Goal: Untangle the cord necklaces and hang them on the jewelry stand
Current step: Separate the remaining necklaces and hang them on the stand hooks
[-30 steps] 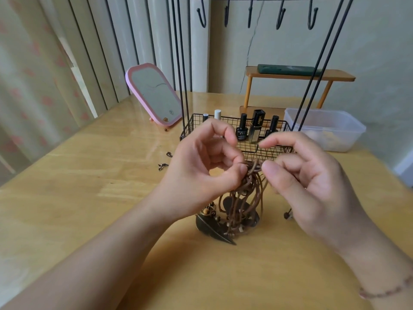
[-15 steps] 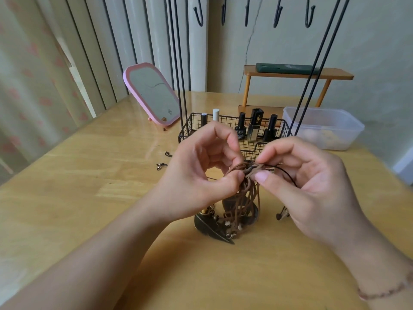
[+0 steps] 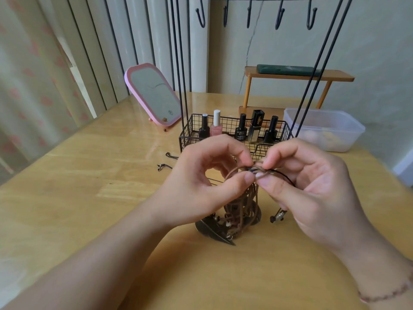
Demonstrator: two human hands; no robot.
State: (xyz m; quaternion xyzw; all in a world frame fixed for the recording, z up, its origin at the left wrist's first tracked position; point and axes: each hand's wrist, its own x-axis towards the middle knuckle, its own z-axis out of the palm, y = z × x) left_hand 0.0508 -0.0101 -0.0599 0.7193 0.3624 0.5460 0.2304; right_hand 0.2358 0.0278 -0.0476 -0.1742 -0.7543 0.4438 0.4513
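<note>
Both hands pinch the knot up high, left hand (image 3: 207,182) and right hand (image 3: 312,186), so the cord necklaces (image 3: 242,211) dangle and loosen. The jewelry stand (image 3: 225,12) hooks sit just beyond, still bare.

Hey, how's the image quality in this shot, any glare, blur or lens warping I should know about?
Head view: soft daylight, with sheen on the wooden table; wide-angle lens bends the jewelry stand rods outward; left hand, right hand and the tangled cord necklaces are fairly sharp; the clear plastic container looks slightly soft.
</note>
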